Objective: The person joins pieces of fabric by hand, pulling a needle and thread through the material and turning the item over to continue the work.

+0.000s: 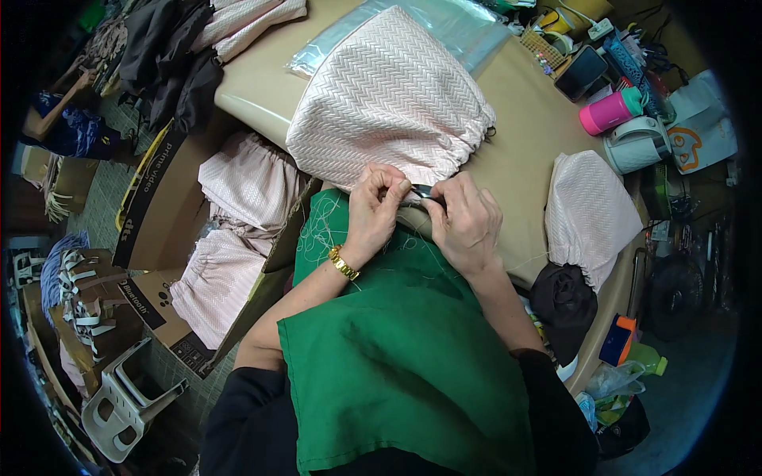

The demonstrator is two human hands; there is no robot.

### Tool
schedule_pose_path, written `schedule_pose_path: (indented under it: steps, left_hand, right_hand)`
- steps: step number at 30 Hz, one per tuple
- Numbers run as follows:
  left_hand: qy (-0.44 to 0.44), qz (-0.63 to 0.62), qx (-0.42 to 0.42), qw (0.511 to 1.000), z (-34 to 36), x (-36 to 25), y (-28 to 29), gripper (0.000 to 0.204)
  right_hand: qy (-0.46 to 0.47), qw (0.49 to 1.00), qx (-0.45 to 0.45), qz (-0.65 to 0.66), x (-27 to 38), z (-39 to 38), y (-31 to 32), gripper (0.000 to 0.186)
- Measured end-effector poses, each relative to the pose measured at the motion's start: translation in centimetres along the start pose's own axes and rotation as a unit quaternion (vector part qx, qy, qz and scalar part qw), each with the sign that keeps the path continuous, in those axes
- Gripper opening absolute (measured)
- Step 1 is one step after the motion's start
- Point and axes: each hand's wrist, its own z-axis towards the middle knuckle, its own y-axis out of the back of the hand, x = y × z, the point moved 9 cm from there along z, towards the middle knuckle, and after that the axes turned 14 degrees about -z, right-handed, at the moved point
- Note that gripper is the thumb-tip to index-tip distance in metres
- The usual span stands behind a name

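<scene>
A pale pink textured garment (389, 99) with a gathered hem lies spread on the beige table (524, 151) in front of me. My left hand (375, 208), with a gold watch at the wrist, pinches the gathered edge nearest me. Right beside it, my right hand (467, 222) grips small dark thread snips (425, 192) whose tip meets the same edge. Both hands nearly touch. A green apron (397, 349) covered in loose threads lies over my lap below them.
Another folded pink garment (587, 210) and a black cloth (565, 301) sit at the right. A clear plastic bag (452, 24), a pink bottle (609, 111), a white kettle (639, 143) and a phone (581, 73) lie farther back. A cardboard box (159, 206) of pink garments stands left.
</scene>
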Motion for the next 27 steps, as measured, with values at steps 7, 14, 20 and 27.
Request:
schedule_pose_path:
  steps: [7,14,20,27]
  left_hand:
    - [-0.09,0.055,0.148,0.983,-2.7,-3.7,-0.5,0.014]
    - [-0.153,0.159,0.061,0.973,-2.6,-3.7,0.8,0.031]
    - [-0.24,0.215,0.1,0.941,-1.5,-8.0,-2.3,0.043]
    - [-0.027,0.16,0.072,0.984,1.2,-1.7,-3.2,0.032]
  right_hand:
    - [-0.217,0.942,-0.036,0.252,-5.1,-2.8,-2.9,0.026]
    - [-0.173,0.949,0.023,0.262,-5.0,-2.8,-5.2,0.036]
    - [-0.294,0.767,0.066,0.567,-5.1,-1.8,-7.5,0.017]
    - [-0.433,0.625,0.1,0.641,-8.2,-5.1,-9.9,0.018]
